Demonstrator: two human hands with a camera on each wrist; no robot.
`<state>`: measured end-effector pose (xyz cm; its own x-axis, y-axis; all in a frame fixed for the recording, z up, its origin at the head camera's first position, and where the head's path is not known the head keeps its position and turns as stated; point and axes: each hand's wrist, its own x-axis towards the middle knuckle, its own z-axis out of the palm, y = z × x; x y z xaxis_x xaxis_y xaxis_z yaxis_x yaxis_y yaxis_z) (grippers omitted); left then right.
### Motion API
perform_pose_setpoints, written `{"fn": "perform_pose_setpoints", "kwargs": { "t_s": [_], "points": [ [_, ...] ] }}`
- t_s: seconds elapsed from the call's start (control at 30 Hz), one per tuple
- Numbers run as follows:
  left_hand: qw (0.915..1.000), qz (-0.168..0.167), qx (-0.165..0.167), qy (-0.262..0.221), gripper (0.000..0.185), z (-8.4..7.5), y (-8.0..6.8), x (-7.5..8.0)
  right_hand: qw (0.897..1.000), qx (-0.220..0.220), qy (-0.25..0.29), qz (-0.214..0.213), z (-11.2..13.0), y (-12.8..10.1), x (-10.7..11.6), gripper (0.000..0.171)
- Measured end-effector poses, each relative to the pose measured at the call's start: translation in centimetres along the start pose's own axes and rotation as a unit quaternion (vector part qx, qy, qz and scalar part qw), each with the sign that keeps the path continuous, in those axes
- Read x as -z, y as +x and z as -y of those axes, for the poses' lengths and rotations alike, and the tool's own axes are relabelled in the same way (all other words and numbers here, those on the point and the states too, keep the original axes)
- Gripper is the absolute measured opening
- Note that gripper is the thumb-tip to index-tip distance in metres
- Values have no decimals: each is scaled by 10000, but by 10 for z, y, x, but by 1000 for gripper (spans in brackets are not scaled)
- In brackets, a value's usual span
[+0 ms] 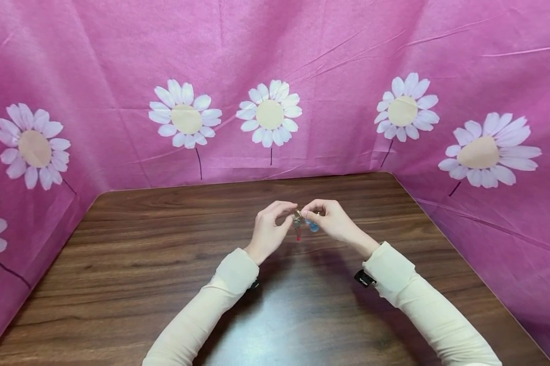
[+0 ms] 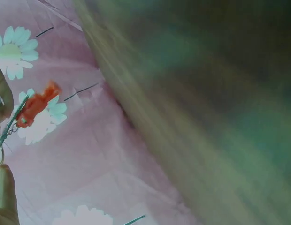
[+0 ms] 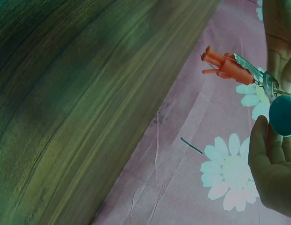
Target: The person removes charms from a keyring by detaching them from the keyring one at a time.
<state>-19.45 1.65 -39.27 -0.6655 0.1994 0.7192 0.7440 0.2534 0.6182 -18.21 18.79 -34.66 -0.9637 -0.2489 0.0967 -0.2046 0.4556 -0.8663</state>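
Both hands meet above the table, around a key ring (image 1: 297,214) with a gold-coloured loop. My left hand (image 1: 270,226) pinches the loop between thumb and index finger. Opposite it, my right hand (image 1: 332,218) pinches at the same ring, its thumb tip right beside the loop. A small red figure-shaped charm (image 3: 230,68) dangles from the ring, with a flat silvery key (image 3: 248,64) alongside. A round blue disc (image 3: 282,115) hangs under the right fingers and hides part of them in the right wrist view. Exactly what the right fingertips pinch, I cannot tell.
The dark wood-grain table (image 1: 142,254) spreads below the hands. Pink cloth (image 1: 330,51) with printed white daisies (image 1: 269,114) rises along the back and both sides. Each sleeve has a black wrist device (image 1: 364,278) under its cuff.
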Motion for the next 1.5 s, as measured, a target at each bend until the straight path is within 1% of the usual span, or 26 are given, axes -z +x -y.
{"fn": "perform_pose_setpoints", "kwargs": {
  "t_s": [0.07,0.13,0.23,0.33,0.4,0.57,0.7,0.8,0.87,0.97,1.03,1.1,1.2,1.27,1.33,1.4,1.47,1.5],
  "points": [
    [9983,20,-382,442,15,-1,3,2,9999,-59,51,66,0,0,0,17],
    [9944,56,-698,792,9,-2,5,4,9998,-92,132,117,1,-1,-1,18],
    [9877,57,-1043,1164,5,-4,8,6,9996,-102,219,152,1,-1,-2,19],
    [9816,49,-1309,1390,7,-3,8,9,9998,-79,148,128,2,-2,-4,19],
    [9791,30,-1437,1436,8,-3,9,11,9999,-58,99,108,3,-3,-5,18],
    [9751,-8,-1643,1487,8,-2,13,15,9999,111,71,71,7,-2,-7,16],
    [9687,78,-1835,1668,8,-3,16,19,9999,142,37,44,9,-1,-7,15],
    [9680,66,-1812,1735,8,-4,17,21,9999,98,7,62,10,-2,-7,16],
    [9714,-9,-1654,1702,9,-5,18,22,9999,65,40,79,11,-2,-7,16],
    [9814,-139,-1178,1506,9,-7,18,21,9999,55,110,120,11,-1,-7,18],
    [9879,-229,-737,1342,8,-8,19,21,9999,77,97,106,12,-2,-8,18],
    [9927,-285,-253,1144,6,-10,18,19,9999,121,-6,73,12,-2,-8,17],
    [9955,-304,506,743,4,-12,18,17,9996,207,-215,-22,11,-4,-9,14],
    [9935,-267,1043,359,3,-12,17,16,9991,234,-354,-75,14,-7,-10,12],
    [9879,-258,1527,38,4,-11,16,15,9986,249,-440,-122,22,-12,-11,11],
    [9794,-275,1982,-279,7,-11,16,15,9983,268,-488,-154,32,-17,-11,11],
    [9703,-275,2352,-501,8,-11,16,15,9979,289,-538,-197,42,-22,-12,11],
    [9647,-277,2539,-645,8,-12,17,15,9978,317,-546,-225,43,-23,-13,10]
  ]
}}
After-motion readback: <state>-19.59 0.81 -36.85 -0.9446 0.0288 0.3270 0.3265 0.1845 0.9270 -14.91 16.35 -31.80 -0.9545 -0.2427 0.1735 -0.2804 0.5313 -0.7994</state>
